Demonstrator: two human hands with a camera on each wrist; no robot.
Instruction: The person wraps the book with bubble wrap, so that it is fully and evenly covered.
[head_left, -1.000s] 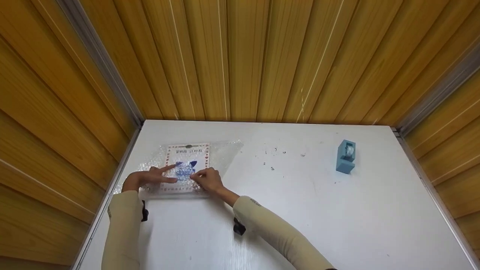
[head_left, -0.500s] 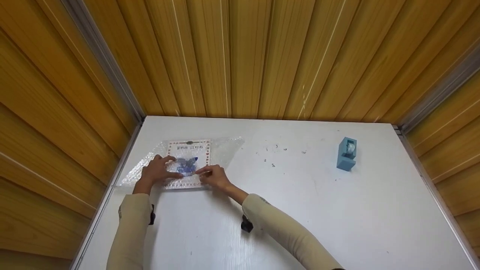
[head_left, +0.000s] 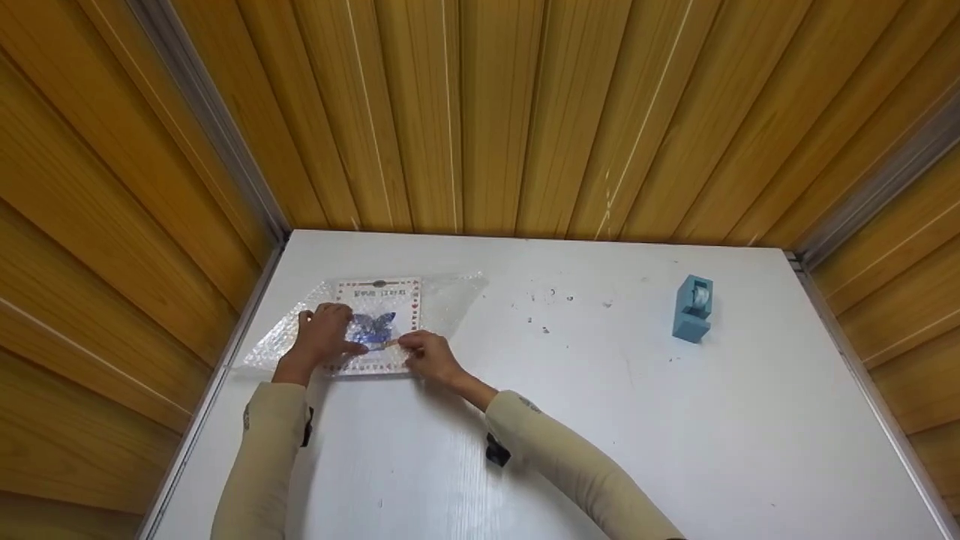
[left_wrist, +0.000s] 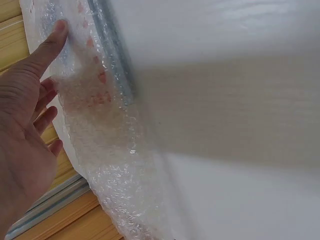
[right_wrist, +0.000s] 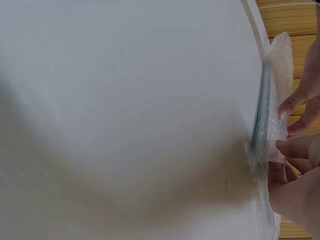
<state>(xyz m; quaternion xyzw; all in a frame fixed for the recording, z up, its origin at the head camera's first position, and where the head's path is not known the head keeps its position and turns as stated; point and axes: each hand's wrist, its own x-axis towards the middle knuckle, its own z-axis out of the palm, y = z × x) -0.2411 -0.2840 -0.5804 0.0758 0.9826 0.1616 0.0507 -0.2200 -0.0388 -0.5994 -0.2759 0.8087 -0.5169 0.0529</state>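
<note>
A flat white rectangular item (head_left: 411, 296) with a red-patterned border, lettering and a blue picture lies on the table under clear bubble wrap (head_left: 454, 300). Whether it is a book or a boxed item I cannot tell. My left hand (head_left: 322, 334) rests on the wrap over its left part, thumb stretched toward the picture. In the left wrist view its fingers are loosely bent at the wrap's edge. From the right, my right hand (head_left: 433, 357) pinches at the wrap near the bottom of the picture. Any small strip between its fingertips is too small to make out.
A blue tape dispenser (head_left: 692, 309) stands at the right of the white table (head_left: 570, 420). Small dark marks (head_left: 546, 330) dot the tabletop near its middle. Wood-patterned panels (head_left: 495, 120) rise behind and at both sides.
My left hand has shifted right and slightly up, its fingers drawn in from their earlier spread. The right hand moved slightly right and up. More wrap shows at the left.
</note>
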